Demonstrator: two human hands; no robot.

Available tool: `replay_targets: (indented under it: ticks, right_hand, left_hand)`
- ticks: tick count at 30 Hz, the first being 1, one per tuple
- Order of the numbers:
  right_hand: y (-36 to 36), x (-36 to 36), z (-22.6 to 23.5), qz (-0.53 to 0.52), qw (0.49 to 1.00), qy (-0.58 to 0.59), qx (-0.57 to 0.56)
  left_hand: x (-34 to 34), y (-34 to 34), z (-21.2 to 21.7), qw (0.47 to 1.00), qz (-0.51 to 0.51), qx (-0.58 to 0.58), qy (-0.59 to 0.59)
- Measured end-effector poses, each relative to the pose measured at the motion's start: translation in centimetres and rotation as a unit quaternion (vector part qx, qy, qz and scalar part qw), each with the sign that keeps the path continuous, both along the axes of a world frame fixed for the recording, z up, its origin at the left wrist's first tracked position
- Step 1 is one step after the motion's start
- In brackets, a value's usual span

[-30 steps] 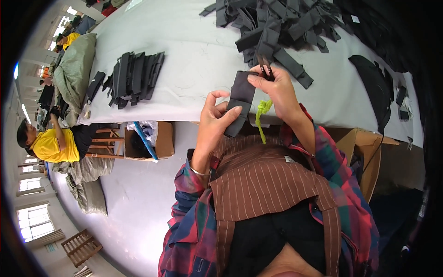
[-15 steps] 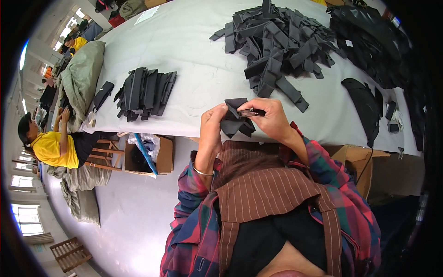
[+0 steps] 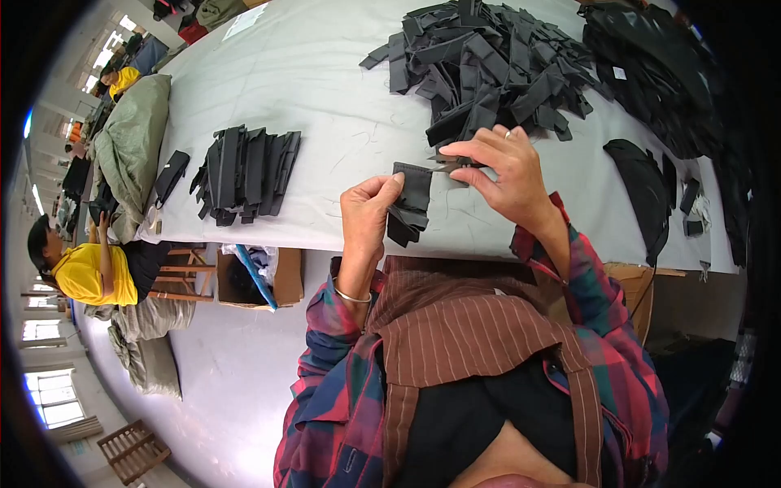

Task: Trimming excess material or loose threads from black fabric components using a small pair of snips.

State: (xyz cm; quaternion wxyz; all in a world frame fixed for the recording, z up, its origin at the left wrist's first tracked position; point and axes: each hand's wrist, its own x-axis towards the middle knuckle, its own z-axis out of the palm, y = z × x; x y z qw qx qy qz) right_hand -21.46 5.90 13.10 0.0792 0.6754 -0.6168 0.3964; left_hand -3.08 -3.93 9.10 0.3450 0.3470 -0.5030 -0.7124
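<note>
My left hand [image 3: 366, 213] pinches a folded dark grey fabric strip [image 3: 415, 195] near the front edge of the white-covered table [image 3: 325, 106]. Its upper edge shows a stitched line, and its lower part hangs in folds. In my right hand [image 3: 514, 177] is a pair of small dark thread snips [image 3: 457, 161], gripped between thumb and fingers. Their pointed tips face left, close to the strip's upper right corner; whether they touch it I cannot tell. Beyond my right hand lies a large loose heap of similar dark strips [image 3: 496, 65]. Left of my left hand, more strips sit in a neater row [image 3: 246, 175].
Black fabric pieces [image 3: 651, 73] and a curved black panel [image 3: 639, 191] lie at the right. A grey-green sack [image 3: 134, 146] borders the table's left end. Below stands an open cardboard box [image 3: 289, 276]. A person in a yellow top [image 3: 98, 268] sits at the far left.
My right hand with the snips has moved up and right, away from the strip's middle. The strip has turned more upright in my left hand, which has shifted slightly left.
</note>
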Motion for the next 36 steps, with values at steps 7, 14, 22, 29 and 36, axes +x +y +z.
replay_targets:
  ticks: [7, 14, 22, 29, 36]
  right_hand:
    - [-1.6, -1.7, 0.8, 0.038, 0.990, 0.128, -0.045]
    - [-2.3, -2.5, 0.6, 0.041, 0.990, 0.133, -0.039]
    - [-2.8, -2.9, 0.3, 0.105, 0.993, 0.057, 0.006]
    - [-2.3, -2.3, -0.1, 0.098, 0.994, 0.042, 0.017]
    - [-2.3, -1.8, -0.7, 0.072, 0.996, 0.051, -0.016]
  left_hand:
    - [-0.6, -0.3, 1.3, 0.995, 0.009, -0.073, -0.070]
    - [-0.4, -1.1, 1.3, 0.995, 0.000, -0.069, -0.075]
    - [-0.1, -1.4, 1.4, 0.996, -0.021, -0.048, -0.070]
    - [0.1, -1.0, 1.3, 0.997, -0.034, -0.033, -0.066]
    - [-0.2, -1.0, 0.6, 0.998, -0.032, -0.018, -0.048]
